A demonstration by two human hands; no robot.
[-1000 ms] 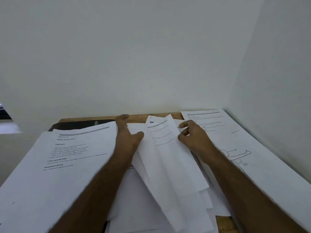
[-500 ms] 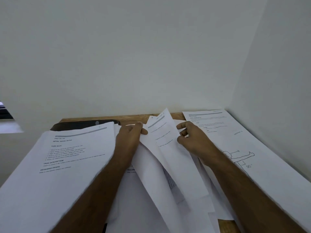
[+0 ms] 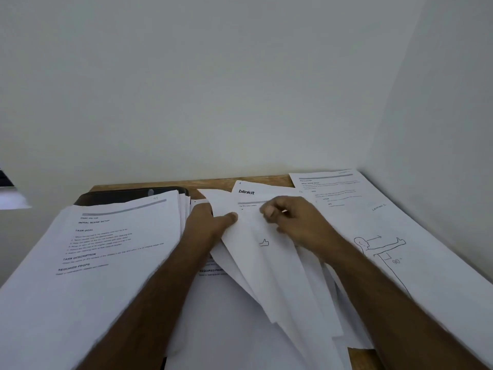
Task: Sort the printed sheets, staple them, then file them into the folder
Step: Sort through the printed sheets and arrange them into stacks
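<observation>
Moved: since half a second ago, my right hand (image 3: 296,222) has slid left over the fan of loose white paper sheets (image 3: 269,265), and a white page with the word "blinkit" printed on top (image 3: 246,192) now shows behind it.

Left hand: my left hand (image 3: 210,222) grips the top left edge of the fan, thumb on the front of the paper and fingers tucked behind.

Right hand: the fingers are curled and seem to pinch the top of one sheet. I cannot see the pinch well.

Where the sheets are: right in front of me, between both hands. The long side of the fan runs from 12 o'clock down to 5 o'clock, slanting toward my right arm.

Nearer hand: both touch it. I think the right hand will pull the next sheet off while the left holds the rest.

Piles: a thick stack of white printed pages (image 3: 101,252) sits at 9 o'clock. White pages with a drawn stick person (image 3: 386,252) lie at 3 o'clock.

Folder: a flat black thing, maybe the folder (image 3: 128,194), peeks out at 11 o'clock, under the left stack.

Stapler: I do not see one.

Surface: a brown wooden table (image 3: 213,182), mostly covered in paper.

Room: plain white walls (image 3: 240,89) meet in a corner at 1 o'clock.

How far: I think I am only sorting.
</observation>
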